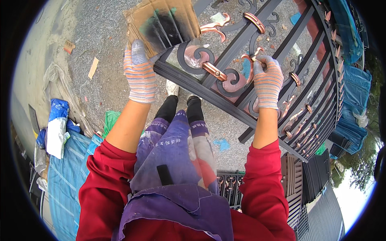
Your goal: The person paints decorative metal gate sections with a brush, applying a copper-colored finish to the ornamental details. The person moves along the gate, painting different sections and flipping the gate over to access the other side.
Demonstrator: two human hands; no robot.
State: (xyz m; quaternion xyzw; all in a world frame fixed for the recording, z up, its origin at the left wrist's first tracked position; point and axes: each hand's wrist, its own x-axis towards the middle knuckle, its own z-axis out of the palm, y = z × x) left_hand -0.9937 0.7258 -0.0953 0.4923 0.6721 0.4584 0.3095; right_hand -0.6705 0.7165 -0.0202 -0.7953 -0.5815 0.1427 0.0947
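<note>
My left hand (139, 74), in a striped grey and orange glove, grips the edge of a piece of brown cardboard (140, 20) smeared with black and some green. The cardboard sits against the upper left corner of a dark metal railing panel (193, 86) with scrolls and copper-coloured ornaments. My right hand (267, 80), gloved alike, has its thumb and fingers pinched together at a copper-coloured leaf tip (257, 52) on a scroll. Whether a small tool is between those fingers cannot be made out. A copper-coloured collar (214, 71) joins two scrolls between my hands.
The railing's bars run off to the right. Blue plastic sheeting (66, 180) covers something at the lower left, with wrapped bundles (57, 128) above it. More dark panels (229, 188) stand behind me. Cardboard scraps (93, 68) lie on the gravel (104, 38).
</note>
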